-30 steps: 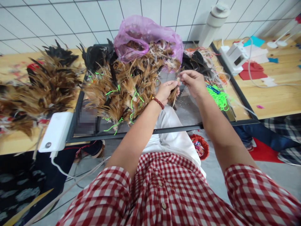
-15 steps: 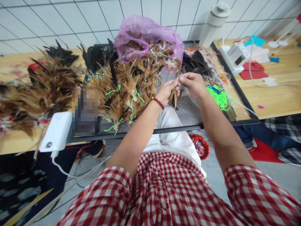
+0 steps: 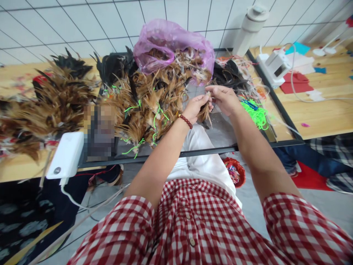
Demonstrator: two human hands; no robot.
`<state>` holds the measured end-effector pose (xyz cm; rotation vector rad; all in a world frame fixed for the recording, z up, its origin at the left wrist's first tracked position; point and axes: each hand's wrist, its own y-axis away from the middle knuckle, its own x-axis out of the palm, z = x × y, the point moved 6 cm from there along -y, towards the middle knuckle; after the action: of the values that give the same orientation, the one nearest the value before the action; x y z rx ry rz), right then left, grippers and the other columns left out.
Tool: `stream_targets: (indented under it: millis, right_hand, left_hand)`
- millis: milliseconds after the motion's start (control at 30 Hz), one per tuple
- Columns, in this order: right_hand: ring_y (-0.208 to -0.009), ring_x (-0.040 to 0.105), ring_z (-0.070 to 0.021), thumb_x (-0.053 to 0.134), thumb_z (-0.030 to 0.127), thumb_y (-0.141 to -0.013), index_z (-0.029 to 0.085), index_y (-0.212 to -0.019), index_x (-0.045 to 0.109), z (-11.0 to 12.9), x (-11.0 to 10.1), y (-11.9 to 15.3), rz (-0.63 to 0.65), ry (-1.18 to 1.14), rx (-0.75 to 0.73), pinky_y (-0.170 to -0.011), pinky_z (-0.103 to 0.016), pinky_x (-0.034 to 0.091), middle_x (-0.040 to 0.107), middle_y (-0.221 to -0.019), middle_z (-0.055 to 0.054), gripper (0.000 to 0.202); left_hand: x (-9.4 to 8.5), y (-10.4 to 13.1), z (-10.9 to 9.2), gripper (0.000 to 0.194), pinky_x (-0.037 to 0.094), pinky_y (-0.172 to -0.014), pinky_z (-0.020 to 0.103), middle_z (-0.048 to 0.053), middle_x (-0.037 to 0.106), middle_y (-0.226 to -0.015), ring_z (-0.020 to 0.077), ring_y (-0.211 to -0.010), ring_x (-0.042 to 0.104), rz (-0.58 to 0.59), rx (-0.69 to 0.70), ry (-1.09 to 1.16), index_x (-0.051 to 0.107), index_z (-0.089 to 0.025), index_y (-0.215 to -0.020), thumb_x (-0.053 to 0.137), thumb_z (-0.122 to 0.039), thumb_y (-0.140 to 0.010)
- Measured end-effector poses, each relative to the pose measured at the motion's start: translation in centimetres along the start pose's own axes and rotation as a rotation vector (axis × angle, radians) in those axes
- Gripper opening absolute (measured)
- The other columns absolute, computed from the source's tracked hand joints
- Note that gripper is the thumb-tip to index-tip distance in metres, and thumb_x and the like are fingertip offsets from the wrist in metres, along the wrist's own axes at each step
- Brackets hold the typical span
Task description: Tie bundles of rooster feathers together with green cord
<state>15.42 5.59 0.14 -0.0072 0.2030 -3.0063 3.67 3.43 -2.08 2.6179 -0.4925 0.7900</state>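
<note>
My left hand (image 3: 194,107), with a bead bracelet at the wrist, pinches the pale quill ends of a small bunch of brown feathers (image 3: 204,113) that hangs below the fingers. Close beside its fingertips is my right hand (image 3: 224,98), fingers bent together; whether anything small is between them is too small to tell. Left of my hands lies a heap of brown feathers (image 3: 154,101), some tied with bright green string. Behind it a pink plastic bag (image 3: 176,35) holds more feathers. Bright green cord (image 3: 256,115) lies right of my right hand, with black feathers (image 3: 230,73) behind.
A white bottle (image 3: 250,31) and a power strip (image 3: 271,70) stand at the back right. More feathers (image 3: 55,99), a white power bank (image 3: 66,154) and a pixelated dark item (image 3: 99,133) are at left. A red basket (image 3: 236,172) sits below the black tray edge (image 3: 204,151).
My right hand has shifted slightly, its fingertips a little apart from the left ones. The feather bunch has swung a little to the right.
</note>
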Motion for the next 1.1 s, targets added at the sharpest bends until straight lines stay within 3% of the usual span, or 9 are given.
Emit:
stream_targets:
  millis: [133,300,467,567,667,733,900,1033,1100]
  right_hand:
    - [-0.058,0.055,-0.0121,0.083,0.072,-0.068,0.022,-0.084,0.073,0.1,1.3,0.5,0.104,-0.067,0.008,-0.050,-0.027,0.048,0.060,-0.068,0.001,0.053]
    - [-0.056,0.049,-0.0101,0.082,0.073,-0.069,0.023,-0.072,0.066,-0.3,0.3,0.2,-0.010,0.026,-0.038,-0.045,-0.026,0.040,0.062,-0.077,-0.001,0.052]
    - [-0.075,0.060,-0.0168,0.078,0.074,-0.072,0.023,-0.071,0.066,0.1,0.2,-0.2,-0.079,0.178,-0.155,-0.061,-0.032,0.049,0.064,-0.085,-0.004,0.052]
    - [-0.090,0.062,-0.0217,0.070,0.071,-0.082,0.026,-0.079,0.068,1.2,-2.1,-0.3,-0.187,0.290,-0.211,-0.077,-0.039,0.053,0.068,-0.088,-0.004,0.045]
    - [-0.098,0.060,-0.0237,0.069,0.059,-0.089,0.032,-0.093,0.070,2.8,-6.5,0.3,-0.403,0.484,-0.237,-0.093,-0.044,0.050,0.073,-0.101,-0.003,0.027]
    - [-0.103,0.059,-0.0258,0.069,0.049,-0.092,0.034,-0.095,0.070,3.4,-8.7,0.8,-0.474,0.680,-0.214,-0.101,-0.047,0.046,0.073,-0.110,-0.003,0.016]
    - [-0.120,0.059,-0.0320,0.056,0.032,-0.095,0.030,-0.100,0.074,2.8,-9.3,1.4,-0.315,1.087,-0.052,-0.108,-0.053,0.043,0.073,-0.115,-0.005,0.018]
    - [-0.119,0.060,-0.0294,0.053,0.022,-0.091,0.030,-0.105,0.076,3.3,-9.6,1.8,-0.342,1.177,-0.020,-0.107,-0.048,0.043,0.072,-0.123,-0.006,0.028]
    - [-0.119,0.060,-0.0293,0.056,0.021,-0.090,0.030,-0.106,0.077,3.1,-9.4,1.6,-0.287,1.177,-0.033,-0.109,-0.048,0.042,0.071,-0.124,-0.006,0.028]
  left_hand:
    - [0.2,0.0,0.1,0.024,0.054,-0.066,0.020,-0.004,0.059,-0.058,0.0083,-0.057,0.066,0.023,-0.006,-0.001,0.061,-0.014,-0.077,0.072,-0.029,-0.092]
    - [0.1,-0.3,0.2,0.019,0.057,-0.072,0.021,0.000,0.070,-0.066,0.0109,-0.066,0.072,0.040,-0.014,-0.016,0.067,-0.013,-0.084,0.077,-0.029,-0.089]
    - [-0.3,-0.6,0.7,0.021,0.055,-0.067,0.021,-0.002,0.067,-0.062,0.0103,-0.061,0.069,-0.026,-0.001,-0.059,0.067,-0.014,-0.081,0.079,-0.030,-0.086]
    - [-0.6,-0.6,0.0,0.017,0.056,-0.070,0.020,-0.005,0.060,-0.059,0.0096,-0.065,0.070,-0.073,0.054,0.011,0.066,-0.015,-0.083,0.071,-0.027,-0.093]
    - [-1.3,-0.3,-1.7,0.014,0.057,-0.073,0.018,-0.005,0.058,-0.064,0.0077,-0.071,0.070,-0.132,0.129,0.190,0.066,-0.017,-0.093,0.058,-0.025,-0.102]
    - [-1.9,0.0,-2.8,0.016,0.055,-0.069,0.015,-0.005,0.057,-0.067,0.0057,-0.068,0.067,-0.180,0.156,0.309,0.066,-0.018,-0.098,0.053,-0.026,-0.104]
    - [-2.3,0.6,-3.3,0.018,0.046,-0.053,0.010,-0.005,0.054,-0.068,0.0024,-0.056,0.057,-0.204,0.096,0.398,0.065,-0.019,-0.099,0.050,-0.026,-0.105]
    - [-1.7,0.8,-2.7,0.015,0.044,-0.052,0.010,-0.005,0.054,-0.069,0.0024,-0.057,0.056,-0.188,0.067,0.362,0.065,-0.020,-0.099,0.052,-0.026,-0.105]
    - [-1.6,0.9,-2.6,0.015,0.044,-0.052,0.010,-0.004,0.054,-0.069,0.0028,-0.058,0.056,-0.202,0.070,0.328,0.065,-0.020,-0.097,0.055,-0.030,-0.103]
